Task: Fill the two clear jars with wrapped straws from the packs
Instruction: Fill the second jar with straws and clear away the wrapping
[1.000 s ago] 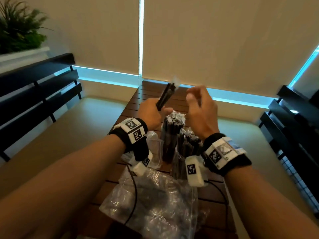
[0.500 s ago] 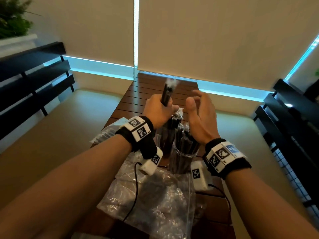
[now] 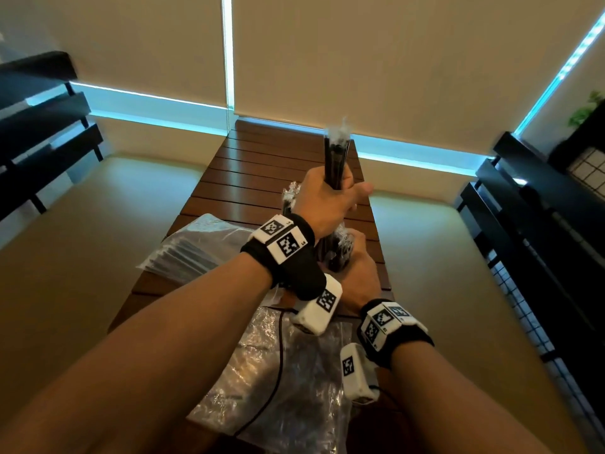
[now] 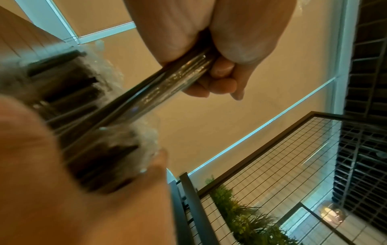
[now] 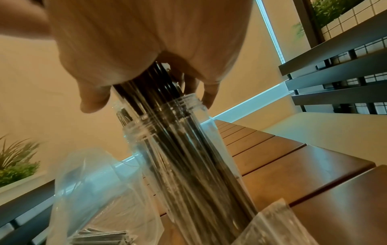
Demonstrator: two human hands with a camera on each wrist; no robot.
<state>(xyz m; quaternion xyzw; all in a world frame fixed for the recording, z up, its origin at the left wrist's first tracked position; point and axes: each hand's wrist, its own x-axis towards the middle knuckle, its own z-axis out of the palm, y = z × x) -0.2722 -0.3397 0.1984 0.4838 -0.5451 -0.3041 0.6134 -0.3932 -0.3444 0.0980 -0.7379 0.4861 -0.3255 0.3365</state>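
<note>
My left hand [image 3: 340,194] grips a bundle of black wrapped straws [image 3: 335,152] upright above the jars; in the left wrist view its fingers [image 4: 220,82] curl round the bundle [image 4: 159,89]. Lower down, my right hand [image 3: 355,253] sits on the near jar's straws. In the right wrist view this hand [image 5: 150,92] closes round the tops of the straws standing in a clear jar [image 5: 167,114]. Behind my left wrist, the wrapper tips of the far jar's straws [image 3: 289,194] show. Both jars' bodies are hidden in the head view.
The jars stand on a narrow slatted wooden table [image 3: 262,165]. A crumpled clear bag [image 3: 278,371] lies at the near end, and a pack with straws [image 3: 196,250] lies to the left. Dark benches flank the table, and blinds close off the far end.
My left hand carried its bundle rightward and stood it upright over the near jar. My right hand, open in the air before, dropped onto the straws in that jar.
</note>
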